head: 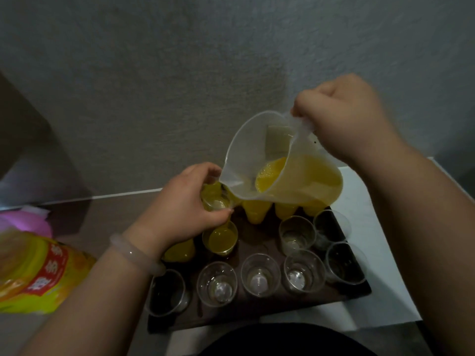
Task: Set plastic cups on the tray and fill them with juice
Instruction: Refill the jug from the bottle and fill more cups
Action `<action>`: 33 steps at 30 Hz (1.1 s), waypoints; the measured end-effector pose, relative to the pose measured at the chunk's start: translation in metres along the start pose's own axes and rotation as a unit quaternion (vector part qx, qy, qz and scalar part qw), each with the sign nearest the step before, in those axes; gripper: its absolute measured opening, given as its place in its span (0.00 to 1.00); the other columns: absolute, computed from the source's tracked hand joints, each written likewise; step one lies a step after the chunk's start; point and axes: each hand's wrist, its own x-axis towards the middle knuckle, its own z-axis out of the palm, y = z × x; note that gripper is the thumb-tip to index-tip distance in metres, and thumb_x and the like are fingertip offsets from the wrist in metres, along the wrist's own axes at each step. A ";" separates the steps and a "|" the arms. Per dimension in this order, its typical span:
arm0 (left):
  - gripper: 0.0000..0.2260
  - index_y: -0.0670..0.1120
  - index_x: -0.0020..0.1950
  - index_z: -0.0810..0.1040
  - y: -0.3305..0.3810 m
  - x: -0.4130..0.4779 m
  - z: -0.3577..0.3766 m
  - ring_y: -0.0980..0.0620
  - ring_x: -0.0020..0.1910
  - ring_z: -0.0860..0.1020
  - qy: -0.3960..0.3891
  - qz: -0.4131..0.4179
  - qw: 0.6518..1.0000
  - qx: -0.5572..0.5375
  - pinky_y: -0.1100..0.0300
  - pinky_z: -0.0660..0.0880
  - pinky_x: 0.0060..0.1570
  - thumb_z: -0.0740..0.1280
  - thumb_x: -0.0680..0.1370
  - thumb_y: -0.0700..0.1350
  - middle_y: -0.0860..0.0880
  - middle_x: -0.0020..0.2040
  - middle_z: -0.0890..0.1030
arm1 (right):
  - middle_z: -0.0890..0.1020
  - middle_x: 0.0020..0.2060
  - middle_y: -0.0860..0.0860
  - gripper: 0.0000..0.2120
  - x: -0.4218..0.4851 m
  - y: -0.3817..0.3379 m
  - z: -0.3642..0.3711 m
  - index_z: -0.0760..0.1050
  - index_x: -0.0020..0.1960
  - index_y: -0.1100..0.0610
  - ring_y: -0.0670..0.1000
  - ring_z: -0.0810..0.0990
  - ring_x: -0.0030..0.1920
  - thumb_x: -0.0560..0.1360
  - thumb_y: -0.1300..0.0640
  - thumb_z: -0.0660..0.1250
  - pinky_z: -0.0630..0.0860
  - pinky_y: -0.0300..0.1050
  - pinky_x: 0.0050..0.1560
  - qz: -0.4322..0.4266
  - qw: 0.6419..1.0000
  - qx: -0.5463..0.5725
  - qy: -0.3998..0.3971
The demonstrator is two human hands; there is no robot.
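Note:
A dark brown tray (257,308) holds several clear plastic cups. The cups along its far side and left are full of orange juice (222,238); the near row (259,274) and the right ones stand empty. My right hand (341,119) grips the handle of a clear plastic jug (290,173) of juice, tilted with its spout down to the left. My left hand (187,201) holds a clear cup (216,199) lifted above the tray, right under the spout. That cup looks nearly empty.
A yellow and red juice packet (38,271) lies left of the tray, with something pink (23,222) behind it. The tray sits partly on a white sheet (372,227). A grey wall rises close behind the table.

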 end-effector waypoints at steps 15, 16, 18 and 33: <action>0.29 0.53 0.62 0.73 0.003 -0.004 0.008 0.58 0.52 0.75 0.006 0.004 1.000 -0.004 0.56 0.75 0.55 0.76 0.63 0.56 0.57 0.55 0.75 | 0.60 0.22 0.53 0.20 -0.002 -0.034 0.002 0.58 0.25 0.56 0.52 0.57 0.24 0.70 0.51 0.61 0.52 0.44 0.28 -0.088 0.967 -0.234 -0.053; 0.29 0.53 0.62 0.73 0.003 -0.004 0.008 0.58 0.52 0.75 0.006 0.004 1.000 -0.002 0.55 0.75 0.55 0.76 0.64 0.55 0.56 0.55 0.75 | 0.60 0.22 0.53 0.20 -0.002 -0.035 0.003 0.58 0.25 0.56 0.51 0.57 0.24 0.71 0.50 0.61 0.52 0.43 0.28 -0.090 0.966 -0.238 -0.054; 0.28 0.52 0.61 0.73 0.001 -0.004 0.009 0.57 0.52 0.76 0.007 0.005 1.000 0.001 0.56 0.74 0.55 0.77 0.64 0.55 0.56 0.55 0.76 | 0.61 0.21 0.52 0.20 -0.004 -0.037 0.005 0.59 0.25 0.56 0.51 0.58 0.24 0.71 0.50 0.61 0.52 0.43 0.27 -0.093 0.964 -0.243 -0.061; 0.29 0.52 0.62 0.73 -0.006 -0.007 0.011 0.59 0.52 0.74 0.004 -0.013 1.000 -0.004 0.66 0.69 0.53 0.76 0.64 0.56 0.57 0.55 0.76 | 0.61 0.21 0.51 0.20 -0.005 -0.042 0.008 0.60 0.25 0.56 0.50 0.59 0.23 0.71 0.50 0.61 0.52 0.42 0.27 -0.105 0.956 -0.263 -0.077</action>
